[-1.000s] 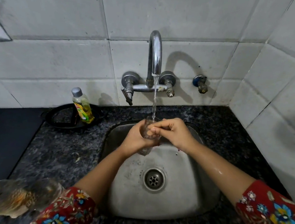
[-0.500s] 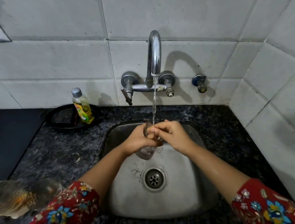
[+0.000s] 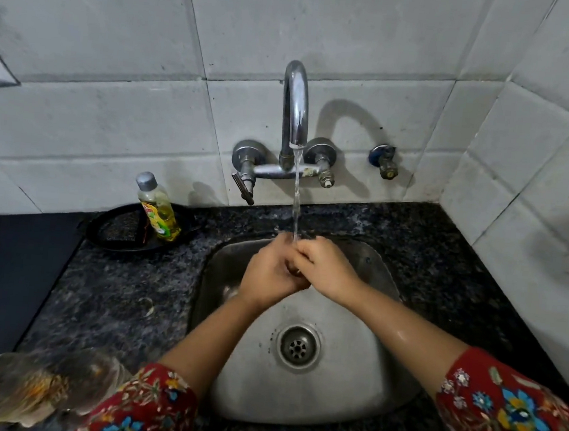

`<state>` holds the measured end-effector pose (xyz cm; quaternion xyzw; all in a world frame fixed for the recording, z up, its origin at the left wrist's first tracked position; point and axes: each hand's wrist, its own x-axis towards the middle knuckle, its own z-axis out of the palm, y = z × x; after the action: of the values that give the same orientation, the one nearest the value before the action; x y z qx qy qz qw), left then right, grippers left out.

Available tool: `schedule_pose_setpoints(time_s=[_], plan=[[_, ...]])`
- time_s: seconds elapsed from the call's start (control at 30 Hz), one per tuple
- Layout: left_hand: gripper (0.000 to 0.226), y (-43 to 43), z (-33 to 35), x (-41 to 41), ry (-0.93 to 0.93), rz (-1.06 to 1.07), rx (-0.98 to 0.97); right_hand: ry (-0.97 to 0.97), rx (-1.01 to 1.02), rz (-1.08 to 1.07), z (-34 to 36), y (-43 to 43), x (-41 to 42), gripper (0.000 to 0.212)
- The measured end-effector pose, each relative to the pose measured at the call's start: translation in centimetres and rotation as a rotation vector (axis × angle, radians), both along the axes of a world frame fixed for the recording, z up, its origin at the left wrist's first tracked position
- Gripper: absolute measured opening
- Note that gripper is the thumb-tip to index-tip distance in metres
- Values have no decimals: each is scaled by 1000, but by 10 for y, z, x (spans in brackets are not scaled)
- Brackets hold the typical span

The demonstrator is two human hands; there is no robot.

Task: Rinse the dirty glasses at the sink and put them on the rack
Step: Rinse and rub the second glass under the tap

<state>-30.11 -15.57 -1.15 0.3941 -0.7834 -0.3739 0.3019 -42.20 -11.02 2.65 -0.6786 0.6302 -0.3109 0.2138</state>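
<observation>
My left hand point(image 3: 265, 277) and my right hand point(image 3: 331, 271) are pressed together over the back of the steel sink point(image 3: 346, 396), right under the running water point(image 3: 296, 202) from the tap point(image 3: 295, 113). They close around a small clear glass point(image 3: 291, 268), and only a dark sliver of it shows between the fingers. Two dirty glasses point(image 3: 30, 389) with orange residue lie blurred on the counter at the bottom left, beside my left sleeve. No rack is in view.
A bottle of yellow dish liquid point(image 3: 158, 209) stands on a black tray point(image 3: 113, 233) left of the sink. The drain point(image 3: 299, 345) sits mid-basin. The dark granite counter point(image 3: 125, 290) surrounds the sink, with tiled walls behind and to the right and a small valve point(image 3: 384, 160) there.
The glass was upright and visible in my left hand with my right fingers at its rim. Both hands have since closed over it and hide it.
</observation>
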Motion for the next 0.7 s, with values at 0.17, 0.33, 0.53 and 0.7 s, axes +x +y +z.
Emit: schedule_pose_setpoints(time_s=[0.17,0.33,0.53,0.7], plan=[[61,-20,9,12,148,-286,247,-42,-5,109,6,3,-7,23],[60,4,2,4,-155,10,-137,147,249,-231,16,-17,19,53],[78,-6,-13,10,28,46,493,-157,389,-241,24,-25,9,43],[47,-5,-21,16,344,51,1376,-37,456,-168,19,-20,7,24]])
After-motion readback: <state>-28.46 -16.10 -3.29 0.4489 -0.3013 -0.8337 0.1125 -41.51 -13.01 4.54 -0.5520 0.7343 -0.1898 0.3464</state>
